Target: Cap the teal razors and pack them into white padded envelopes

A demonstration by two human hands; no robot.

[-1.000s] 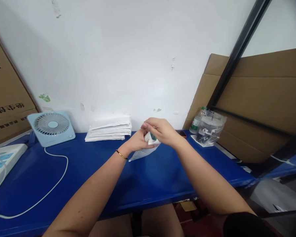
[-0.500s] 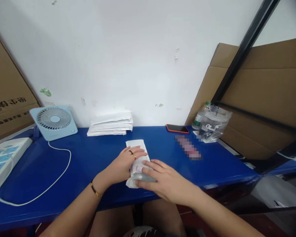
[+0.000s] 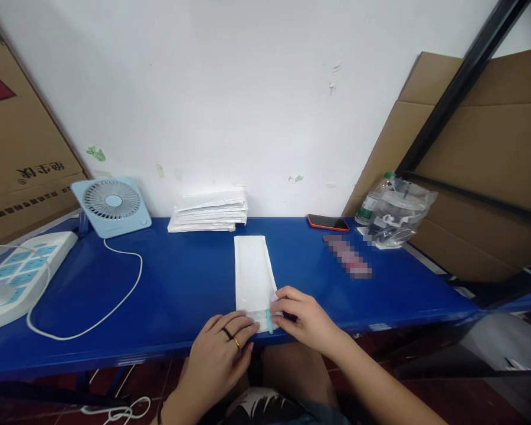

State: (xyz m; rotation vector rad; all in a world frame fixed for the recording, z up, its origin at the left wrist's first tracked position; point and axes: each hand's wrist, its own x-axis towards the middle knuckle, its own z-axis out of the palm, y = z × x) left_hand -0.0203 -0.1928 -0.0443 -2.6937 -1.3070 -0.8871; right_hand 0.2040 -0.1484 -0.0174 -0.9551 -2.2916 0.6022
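Observation:
A white padded mailing envelope lies lengthwise on the blue table, its near end at the front edge. My left hand rests its outstretched fingers on the left of that near end, thumb apart and lower. At the right near corner, a narrow light-blue strip stands across a clear, shiny band on the envelope. My right hand has its fingers closed at this strip, touching the envelope's right side. Part of the near edge is hidden under the left fingers.
A stack of white envelopes lies by the wall. To its left are a blue fan, its white cable and a power strip. On the right sit a phone, a pixelated item, a bottle and a plastic bag.
Both hands have moved to the envelope's near end, uncovering its upper part. It now lies flatter, and the light-blue strip shows at my right fingers. The view has shifted slightly.

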